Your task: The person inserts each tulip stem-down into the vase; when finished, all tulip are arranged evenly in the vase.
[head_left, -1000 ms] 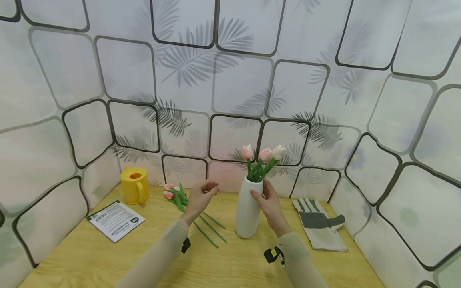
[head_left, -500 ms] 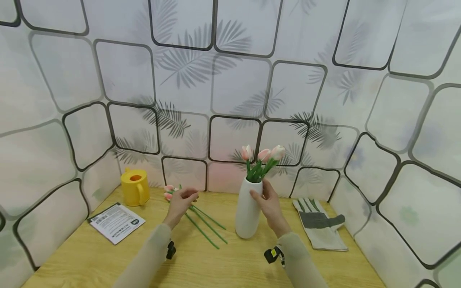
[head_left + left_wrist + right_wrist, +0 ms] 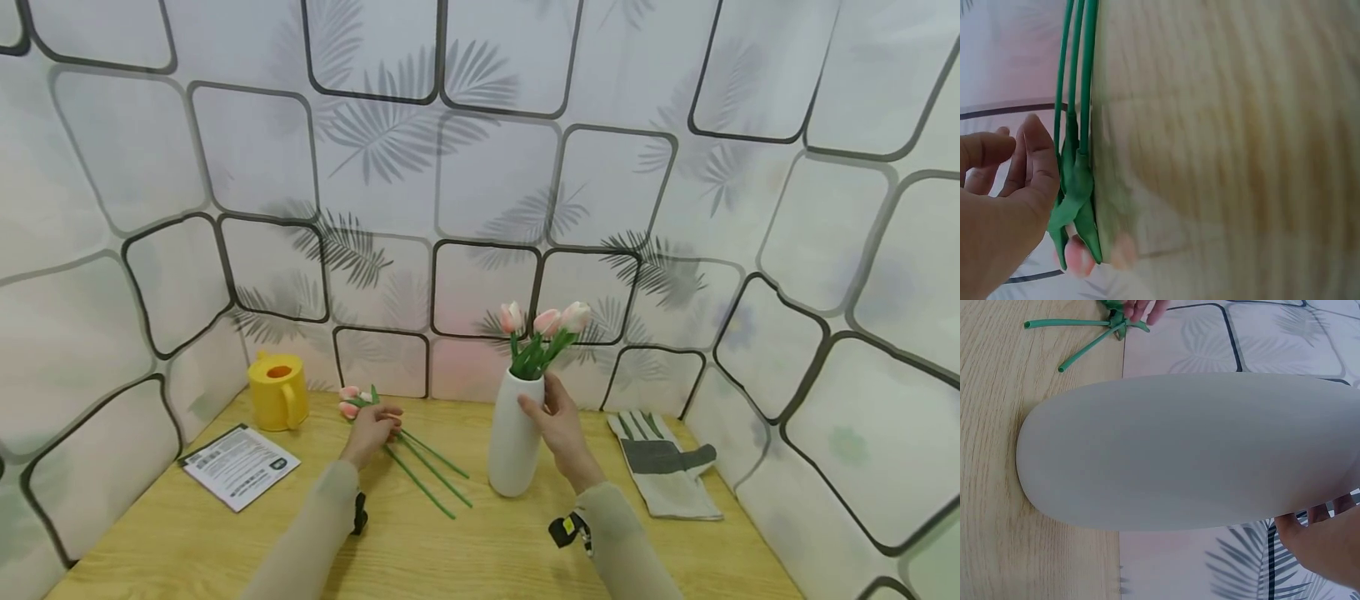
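A white vase [image 3: 514, 437] stands on the table with pink-and-white artificial tulips [image 3: 547, 323] in its mouth. My right hand [image 3: 561, 425] grips it near the neck, thumb at the front and fingers round the far side. Left of the vase lie more artificial tulips [image 3: 431, 468], their green stems toward me and pink heads toward the back. Over their leaves is my left hand [image 3: 372, 433]; the left wrist view has its fingers [image 3: 1038, 153] loosely bent beside the green leaves [image 3: 1075, 194], with a gap between thumb and fingertips. Contact with the leaves cannot be made out.
A yellow watering can [image 3: 278, 392] stands at the back left, with a printed sheet [image 3: 240, 467] in front of it. On the right lies a grey-and-white work glove [image 3: 666, 467]. Patterned curtains [image 3: 487, 200] bound the wooden table [image 3: 450, 558] at the back and sides.
My left hand has moved left and come down over the leaves of the lying tulips. The right hand keeps its grip on the vase, which has not moved.
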A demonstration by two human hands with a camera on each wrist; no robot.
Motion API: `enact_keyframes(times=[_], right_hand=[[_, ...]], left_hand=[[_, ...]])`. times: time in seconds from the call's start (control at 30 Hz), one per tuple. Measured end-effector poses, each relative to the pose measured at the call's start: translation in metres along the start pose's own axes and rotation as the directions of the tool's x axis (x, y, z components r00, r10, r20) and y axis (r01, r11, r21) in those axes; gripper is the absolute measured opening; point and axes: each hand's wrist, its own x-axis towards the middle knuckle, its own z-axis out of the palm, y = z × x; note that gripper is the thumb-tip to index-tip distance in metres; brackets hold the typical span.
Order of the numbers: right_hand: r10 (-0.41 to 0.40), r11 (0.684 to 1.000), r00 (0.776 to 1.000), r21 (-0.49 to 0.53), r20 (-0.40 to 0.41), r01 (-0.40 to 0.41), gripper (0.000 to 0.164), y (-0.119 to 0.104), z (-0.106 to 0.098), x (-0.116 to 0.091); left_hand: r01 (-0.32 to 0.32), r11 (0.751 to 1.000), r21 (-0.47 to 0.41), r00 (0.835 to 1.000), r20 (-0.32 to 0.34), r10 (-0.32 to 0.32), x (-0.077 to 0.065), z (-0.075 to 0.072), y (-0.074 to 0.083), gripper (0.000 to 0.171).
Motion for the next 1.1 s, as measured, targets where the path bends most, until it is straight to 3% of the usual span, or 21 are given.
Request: enact_keyframes(times=[0.2,0.43,0.7,0.8,0.93,1.1], right_hand=[[0.0,1.0,1.0,-0.011,-0.006,0.0,0.064,-0.001,0.001,-0.001],[-0.004,1.0,1.0,-0.002,-0.013,0.003,0.064,0.0,0.001,0.001],[0.003,1.0,1.0,-0.002,-0.01,-0.003,0.066,0.0,0.001,0.0],[0.008,1.0,1.0,-0.002,-0.006,-0.008,0.065,0.0,0.001,-0.001],[0.005,1.0,1.0,-0.005,-0.006,-0.005,0.065,0.001,0.0,0.0],[0.001,1.0,1.0,-0.003,-0.003,-0.001,0.066,0.001,-0.001,0.0]], left_hand=[[0.053,0.998,0.02,0.999,-0.006,-0.053,0.006,0.001,-0.006,0.038],[0.072,0.987,0.142,0.997,0.02,-0.076,0.012,0.001,-0.007,0.043],[0.044,0.935,0.351,0.993,0.089,-0.08,0.012,-0.001,-0.007,0.048],[0.019,0.933,0.359,0.993,0.104,-0.06,0.013,-0.002,-0.01,0.045],[-0.006,0.951,0.308,0.994,0.109,-0.029,0.015,-0.004,-0.012,0.039],[-0.044,0.959,0.28,0.998,0.058,0.029,0.014,-0.007,-0.012,0.023]])
